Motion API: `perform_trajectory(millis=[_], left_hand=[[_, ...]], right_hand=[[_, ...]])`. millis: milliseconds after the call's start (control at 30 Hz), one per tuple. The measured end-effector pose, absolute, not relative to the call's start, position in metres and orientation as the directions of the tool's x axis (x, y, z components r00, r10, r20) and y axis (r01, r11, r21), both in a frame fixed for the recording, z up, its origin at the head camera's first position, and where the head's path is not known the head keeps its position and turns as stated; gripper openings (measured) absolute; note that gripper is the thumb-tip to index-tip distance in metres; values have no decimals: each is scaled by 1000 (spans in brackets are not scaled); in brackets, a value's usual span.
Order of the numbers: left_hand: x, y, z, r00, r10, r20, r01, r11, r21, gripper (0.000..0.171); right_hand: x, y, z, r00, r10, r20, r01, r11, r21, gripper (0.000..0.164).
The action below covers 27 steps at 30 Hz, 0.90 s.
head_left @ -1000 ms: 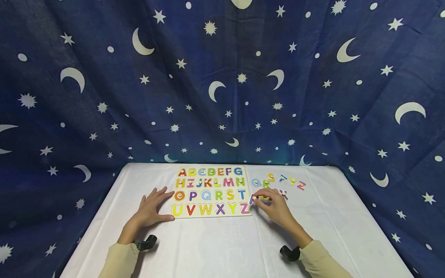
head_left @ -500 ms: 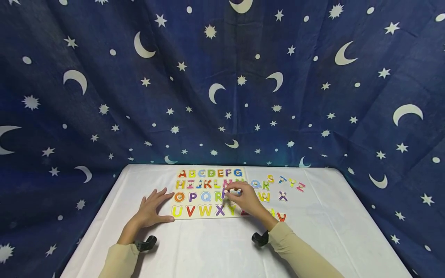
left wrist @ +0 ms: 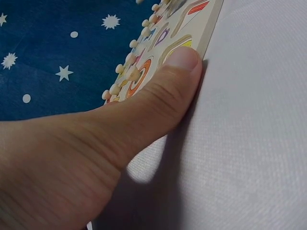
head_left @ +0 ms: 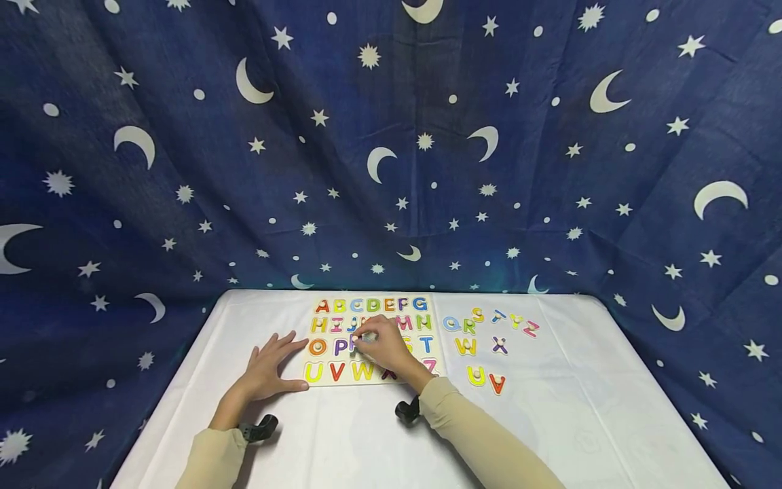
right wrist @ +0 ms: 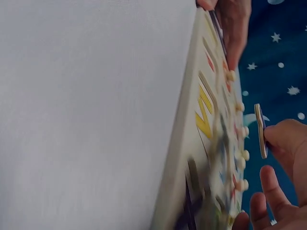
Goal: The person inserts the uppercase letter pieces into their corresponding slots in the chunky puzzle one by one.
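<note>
A pale wooden alphabet puzzle board (head_left: 350,359) lies on the table, with pegged letters in its upper rows and a pegged O (head_left: 317,347) below them. My left hand (head_left: 269,370) rests at the board's left side, fingers spread. In the left wrist view its thumb (left wrist: 165,91) touches the board's corner. My right hand (head_left: 386,345) pinches a purple letter P piece (head_left: 352,344) by its peg, over the third row beside the printed purple P (head_left: 339,348). The right wrist view shows this piece (right wrist: 261,132) edge-on, raised above the board.
Right of the board lie several loose pegged letters, among them a blue Q (head_left: 451,324), a yellow W (head_left: 466,347), a purple X (head_left: 499,345) and a red V (head_left: 497,384). A starry dark blue curtain (head_left: 342,258) hangs behind the white table (head_left: 342,435).
My right hand has carried the purple P from the board's right edge leftward across the board to near the printed P. The left hand has stayed in place.
</note>
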<state>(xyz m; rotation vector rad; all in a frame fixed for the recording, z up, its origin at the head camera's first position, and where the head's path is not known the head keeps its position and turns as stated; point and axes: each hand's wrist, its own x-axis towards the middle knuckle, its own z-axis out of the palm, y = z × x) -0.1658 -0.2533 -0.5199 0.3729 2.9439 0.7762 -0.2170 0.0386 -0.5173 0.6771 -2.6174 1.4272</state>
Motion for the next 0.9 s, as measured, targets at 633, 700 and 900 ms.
perform_trajectory(millis=[633, 700, 900], left_hand=[[-165, -249, -519, -966, 257, -11, 219, 845, 487, 97], [-165, -250, -518, -966, 260, -7, 223, 844, 488, 97], [-166, -252, -520, -966, 259, 6, 228, 837, 498, 97]], right_hand=[[-215, -3, -528, -929, -268, 256, -370, 687, -625, 6], [-215, -4, -527, -931, -264, 251, -364, 690, -625, 6], [-215, -7, -528, -935, -259, 244, -355, 708, -610, 6]])
